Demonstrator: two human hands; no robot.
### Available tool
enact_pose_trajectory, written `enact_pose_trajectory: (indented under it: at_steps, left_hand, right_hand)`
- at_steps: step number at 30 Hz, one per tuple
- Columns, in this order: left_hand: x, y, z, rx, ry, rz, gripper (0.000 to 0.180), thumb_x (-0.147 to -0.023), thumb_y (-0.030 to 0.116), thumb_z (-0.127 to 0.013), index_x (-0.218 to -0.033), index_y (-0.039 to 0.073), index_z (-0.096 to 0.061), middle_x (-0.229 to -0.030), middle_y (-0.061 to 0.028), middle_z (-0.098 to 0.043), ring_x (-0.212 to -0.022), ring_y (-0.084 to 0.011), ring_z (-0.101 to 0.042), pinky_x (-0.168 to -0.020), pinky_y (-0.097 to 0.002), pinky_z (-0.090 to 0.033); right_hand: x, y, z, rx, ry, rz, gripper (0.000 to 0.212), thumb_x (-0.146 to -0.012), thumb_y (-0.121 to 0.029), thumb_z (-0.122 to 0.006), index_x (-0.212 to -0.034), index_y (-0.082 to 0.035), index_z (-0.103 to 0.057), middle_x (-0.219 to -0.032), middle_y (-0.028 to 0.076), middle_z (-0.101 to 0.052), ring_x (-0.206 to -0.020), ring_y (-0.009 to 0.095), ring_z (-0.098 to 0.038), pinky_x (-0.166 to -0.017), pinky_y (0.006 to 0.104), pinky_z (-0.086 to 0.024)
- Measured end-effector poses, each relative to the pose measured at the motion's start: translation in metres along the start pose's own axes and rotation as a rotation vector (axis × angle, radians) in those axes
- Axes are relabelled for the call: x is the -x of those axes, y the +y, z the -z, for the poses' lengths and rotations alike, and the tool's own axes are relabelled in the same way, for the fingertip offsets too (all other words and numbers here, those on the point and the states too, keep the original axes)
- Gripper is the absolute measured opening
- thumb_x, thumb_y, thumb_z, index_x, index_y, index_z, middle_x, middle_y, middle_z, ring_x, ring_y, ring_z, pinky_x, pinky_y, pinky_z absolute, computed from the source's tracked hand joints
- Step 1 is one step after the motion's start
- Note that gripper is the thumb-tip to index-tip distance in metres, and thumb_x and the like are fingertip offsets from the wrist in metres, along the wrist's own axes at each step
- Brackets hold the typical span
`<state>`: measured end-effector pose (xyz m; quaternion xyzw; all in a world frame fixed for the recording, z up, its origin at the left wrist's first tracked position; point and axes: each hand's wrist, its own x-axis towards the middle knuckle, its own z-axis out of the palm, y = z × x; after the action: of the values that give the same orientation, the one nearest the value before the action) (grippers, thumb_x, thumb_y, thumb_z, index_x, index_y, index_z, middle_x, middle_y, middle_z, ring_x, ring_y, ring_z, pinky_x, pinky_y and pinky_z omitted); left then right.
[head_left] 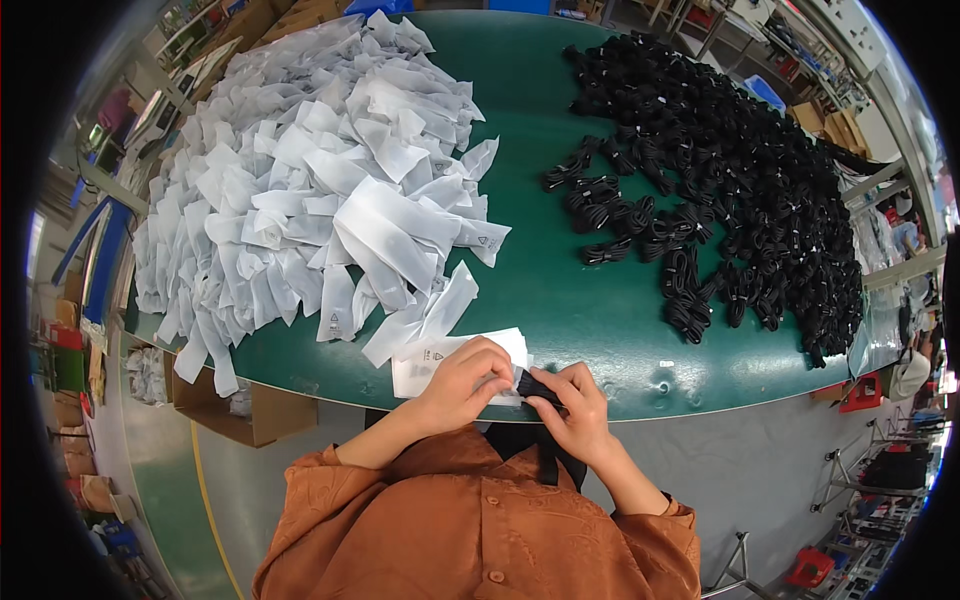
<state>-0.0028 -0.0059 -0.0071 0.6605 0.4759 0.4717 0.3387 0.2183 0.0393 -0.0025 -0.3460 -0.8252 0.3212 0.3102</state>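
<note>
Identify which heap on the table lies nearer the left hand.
The white packet heap, leftmost; the black bundle heap, at right, lies farther from the left hand.

Left forearm: bare, slanting inward
Left hand: fingers curled, thumb and forefinger drawn together
Right forearm: bare, angled toward the left hand
Right hand: thumb and bent fingers closed in a grip

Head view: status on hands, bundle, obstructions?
Left hand pinching pale bag. Right hand gripping black bundle at bag's edge. White bags under left hand; no obstruction visible.
</note>
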Motion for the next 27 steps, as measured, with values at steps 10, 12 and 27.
enact_pose_trajectory:
  at_steps: [10, 12, 27]
  left_hand:
    - [0.0, 0.0, -0.007, -0.18, 0.053, -0.106, 0.017, -0.082, -0.005, -0.071, -0.094, 0.003, -0.061, -0.101, -0.0104, -0.06, -0.091, -0.0269, -0.06, -0.079, -0.0346, -0.051]
    - [0.004, -0.006, -0.011, -0.175, 0.043, -0.083, 0.017, -0.081, -0.004, -0.072, -0.093, 0.003, -0.062, -0.1, -0.0106, -0.06, -0.092, -0.0286, -0.059, -0.08, -0.036, -0.05]
    - [-0.008, 0.001, -0.006, 0.146, -0.053, 0.17, 0.011, -0.083, 0.004, -0.074, -0.086, 0.007, -0.065, -0.103, -0.004, -0.063, -0.097, -0.0241, -0.056, -0.086, -0.034, -0.046]
  right_hand:
    - [-0.002, 0.004, -0.006, 0.125, 0.028, 0.154, 0.04, -0.078, -0.01, -0.083, -0.116, -0.009, -0.073, -0.09, 0.006, -0.058, -0.066, 0.021, -0.061, -0.053, 0.0324, -0.05]
    - [-0.002, 0.004, -0.007, 0.117, 0.016, 0.126, 0.04, -0.077, -0.008, -0.083, -0.115, -0.008, -0.072, -0.09, 0.007, -0.058, -0.068, 0.022, -0.062, -0.054, 0.0327, -0.051]
    - [-0.012, 0.021, 0.008, -0.016, -0.028, 0.463, 0.032, -0.077, 0.0, -0.081, -0.103, -0.003, -0.062, -0.101, 0.011, -0.067, -0.08, 0.025, -0.066, -0.065, 0.0359, -0.054]
